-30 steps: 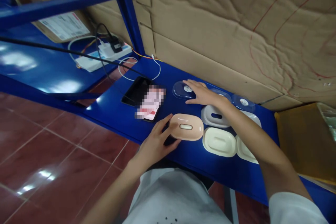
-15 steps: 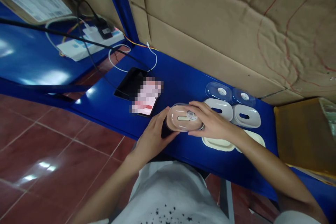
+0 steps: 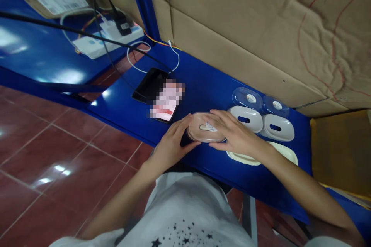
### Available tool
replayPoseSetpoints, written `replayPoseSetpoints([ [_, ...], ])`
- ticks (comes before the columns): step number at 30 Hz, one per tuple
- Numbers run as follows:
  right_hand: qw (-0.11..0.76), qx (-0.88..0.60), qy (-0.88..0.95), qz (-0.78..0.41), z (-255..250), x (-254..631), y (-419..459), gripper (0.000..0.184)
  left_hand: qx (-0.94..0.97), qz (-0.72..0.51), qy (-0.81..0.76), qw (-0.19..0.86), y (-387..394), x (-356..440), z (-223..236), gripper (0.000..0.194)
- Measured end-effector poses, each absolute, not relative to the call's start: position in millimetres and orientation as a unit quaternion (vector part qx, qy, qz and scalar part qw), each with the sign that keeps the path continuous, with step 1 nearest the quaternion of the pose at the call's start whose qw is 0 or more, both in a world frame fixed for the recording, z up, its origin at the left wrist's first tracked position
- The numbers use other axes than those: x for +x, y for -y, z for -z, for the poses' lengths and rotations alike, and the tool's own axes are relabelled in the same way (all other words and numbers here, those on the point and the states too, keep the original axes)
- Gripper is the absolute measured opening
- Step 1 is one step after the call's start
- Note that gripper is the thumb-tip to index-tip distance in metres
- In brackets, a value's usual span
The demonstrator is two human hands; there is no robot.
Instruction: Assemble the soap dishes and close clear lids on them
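Note:
A peach oval dish like a soap box (image 3: 197, 133), with a slot in its middle, sits on the blue table under a clear stickered lid (image 3: 213, 115). My left hand (image 3: 174, 137) grips the dish's left end between thumb and fingers. On the other end, my right hand (image 3: 232, 133) holds the lid and dish, its fingers over the rim near the sticker. Just right of it are two white slotted trays (image 3: 279, 136). Two cream oval dishes (image 3: 285, 152) lie in front of those, partly hidden by my right hand and forearm.
Two clear lids (image 3: 242, 96) with round stickers lie at the back by the cardboard (image 3: 232, 54). A phone (image 3: 166, 102) overlaps a black object (image 3: 147, 85) at left. A power strip (image 3: 95, 44) with cables and a brown carton (image 3: 340, 150) flank the table.
My right hand has brought a clear lid from the back of the table onto the peach dish and stays on it. My left hand keeps its hold on the dish. The view has shifted slightly.

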State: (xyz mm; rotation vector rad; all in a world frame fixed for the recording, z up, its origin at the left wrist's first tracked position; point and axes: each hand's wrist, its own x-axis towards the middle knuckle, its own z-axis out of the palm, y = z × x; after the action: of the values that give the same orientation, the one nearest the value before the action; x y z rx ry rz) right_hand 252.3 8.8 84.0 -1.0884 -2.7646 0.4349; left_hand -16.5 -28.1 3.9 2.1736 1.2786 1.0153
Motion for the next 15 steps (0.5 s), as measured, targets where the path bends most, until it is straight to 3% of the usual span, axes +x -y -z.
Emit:
replayPoseSetpoints([
  [15, 0.067, -0.360, 0.917, -0.159, -75.3, 251.7, -13.7, 0.085, 0.781, -0.369, -0.466, 0.192, 28.2, -13.4, -2.1, 0.076],
])
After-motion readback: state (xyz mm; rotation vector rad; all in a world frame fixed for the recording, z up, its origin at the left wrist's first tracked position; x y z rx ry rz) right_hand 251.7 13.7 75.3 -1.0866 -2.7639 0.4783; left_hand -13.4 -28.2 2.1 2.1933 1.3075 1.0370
